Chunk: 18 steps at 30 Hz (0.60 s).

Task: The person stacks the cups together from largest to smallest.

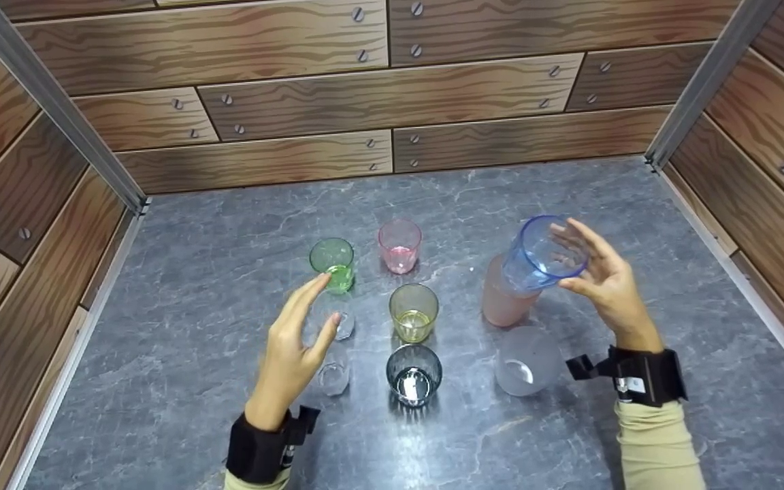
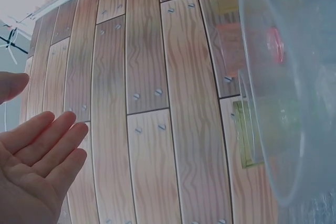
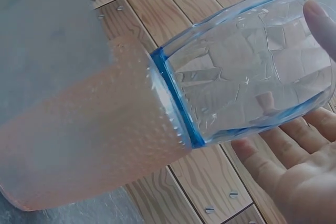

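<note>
The right hand [image 1: 599, 272] is spread open, fingers straight, palm facing the blue glass [image 1: 543, 255]; the fingertips lie along the glass's rim and side, and nothing curls round it. In the right wrist view the same fingers [image 3: 273, 166] sit just under the blue glass [image 3: 247, 72], with the thumb tip at its upper edge. The blue glass is tilted and nested, base down, in the mouth of a frosted pink tumbler [image 1: 504, 299], which stands on the grey marbled tabletop [image 1: 201, 272] at about three o'clock from the middle of the group of glasses.

The left hand [image 1: 293, 347] is also open, fingers straight and together, held on edge above the tabletop and gripping nothing. It is just beside two small clear glasses [image 1: 335, 378], one behind the other, which stand at its three o'clock. In the left wrist view the open palm [image 2: 37, 171] shows at the lower left, with a clear glass [image 2: 294, 87] close to the lens.

A green glass [image 1: 332, 262] stands at twelve o'clock from the left hand's fingertips. A pink glass [image 1: 399, 245] stands farther back, a yellow glass [image 1: 414, 312] is in the middle, and a dark smoky glass [image 1: 414, 373] stands at its six o'clock. A frosted clear tumbler [image 1: 527, 361] stands at six o'clock from the pink tumbler, near the right wrist.
</note>
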Motion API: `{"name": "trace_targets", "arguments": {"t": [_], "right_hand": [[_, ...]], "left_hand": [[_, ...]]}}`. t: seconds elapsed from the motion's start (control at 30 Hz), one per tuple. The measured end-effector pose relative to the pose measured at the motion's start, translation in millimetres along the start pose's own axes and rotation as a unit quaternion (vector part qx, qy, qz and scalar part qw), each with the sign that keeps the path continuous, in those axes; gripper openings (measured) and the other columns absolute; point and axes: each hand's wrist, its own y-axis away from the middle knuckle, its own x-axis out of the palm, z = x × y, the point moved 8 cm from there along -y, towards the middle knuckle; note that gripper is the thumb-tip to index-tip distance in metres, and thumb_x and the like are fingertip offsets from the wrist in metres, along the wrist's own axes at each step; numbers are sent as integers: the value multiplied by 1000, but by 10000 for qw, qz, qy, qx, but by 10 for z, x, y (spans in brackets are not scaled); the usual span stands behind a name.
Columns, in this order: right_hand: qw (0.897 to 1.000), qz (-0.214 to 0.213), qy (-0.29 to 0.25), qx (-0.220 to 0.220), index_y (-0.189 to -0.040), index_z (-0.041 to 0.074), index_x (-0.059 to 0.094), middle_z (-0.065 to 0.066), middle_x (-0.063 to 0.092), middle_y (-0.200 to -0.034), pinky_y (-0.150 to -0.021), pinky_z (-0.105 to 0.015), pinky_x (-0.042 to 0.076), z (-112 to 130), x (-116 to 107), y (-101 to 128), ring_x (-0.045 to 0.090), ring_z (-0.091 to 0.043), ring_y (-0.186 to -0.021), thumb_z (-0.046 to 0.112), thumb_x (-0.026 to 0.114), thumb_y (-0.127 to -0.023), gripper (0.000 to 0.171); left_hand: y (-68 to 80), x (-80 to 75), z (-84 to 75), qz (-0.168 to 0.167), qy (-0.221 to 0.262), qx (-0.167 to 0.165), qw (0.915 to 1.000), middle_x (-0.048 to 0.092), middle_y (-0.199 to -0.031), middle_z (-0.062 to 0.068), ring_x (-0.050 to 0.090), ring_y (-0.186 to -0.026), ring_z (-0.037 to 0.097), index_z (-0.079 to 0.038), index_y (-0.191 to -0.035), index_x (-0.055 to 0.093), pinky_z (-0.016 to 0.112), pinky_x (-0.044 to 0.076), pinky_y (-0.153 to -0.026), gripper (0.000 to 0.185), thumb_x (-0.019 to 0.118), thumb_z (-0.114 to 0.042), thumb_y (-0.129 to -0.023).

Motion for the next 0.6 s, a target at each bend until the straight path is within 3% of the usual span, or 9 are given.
{"name": "trace_targets", "arguments": {"t": [0.2,0.4,0.6], "right_hand": [[9999,103,49,69,-142,-6,24,-12,47,-140,-107,-24,42,-34,8,-11,48,-18,-128,-24,56,-73,78],[9972,-198,508,511,-142,-5,24,-6,51,-138,-107,-22,42,-118,-45,-5,50,-14,-126,-20,61,-72,81],[9973,-109,474,559,-142,-6,23,-7,50,-139,-108,-22,41,-154,-38,-2,49,-14,-127,-20,61,-72,81]], "left_hand": [[6,71,-80,-14,197,140,9997,55,-129,20,52,-122,28,2,-129,48,23,36,-112,48,63,-3,-83],[9,193,-199,2,213,517,9984,56,-128,18,52,-122,26,3,-128,49,24,36,-112,50,64,-3,-81],[1,318,-328,140,306,699,9970,56,-129,16,52,-122,26,1,-128,50,28,38,-112,50,65,-6,-81]]}}
